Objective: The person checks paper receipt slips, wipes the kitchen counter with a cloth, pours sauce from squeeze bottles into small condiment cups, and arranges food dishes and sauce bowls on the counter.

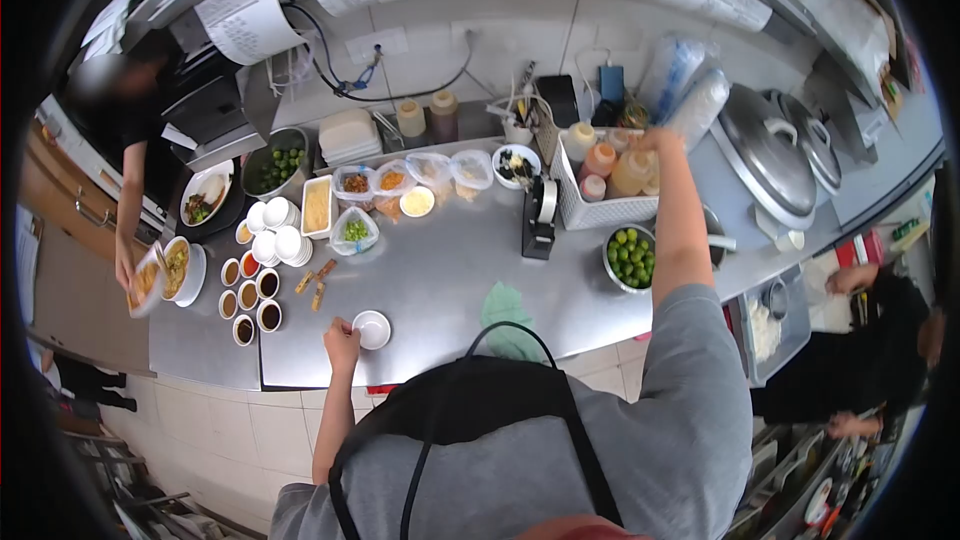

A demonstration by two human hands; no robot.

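My left hand [342,343] pinches the rim of a small white bowl [373,330] near the front edge of the steel counter. The bowl looks bare inside. My right arm stretches far forward to a white plastic basket [600,213] of sauce bottles. There my right hand [657,140] closes around the top of a squeeze bottle [630,176] with amber sauce; its fingers are partly hidden. Other bottles with orange and pale sauces [598,160] stand beside it in the basket.
Left of my left hand are several cups of dark sauce [268,283] and stacked white cups [288,242]. A bowl of limes [630,258] sits below the basket; a black tape dispenser [540,225] is left of it. Co-workers are at left [130,190] and right [850,360].
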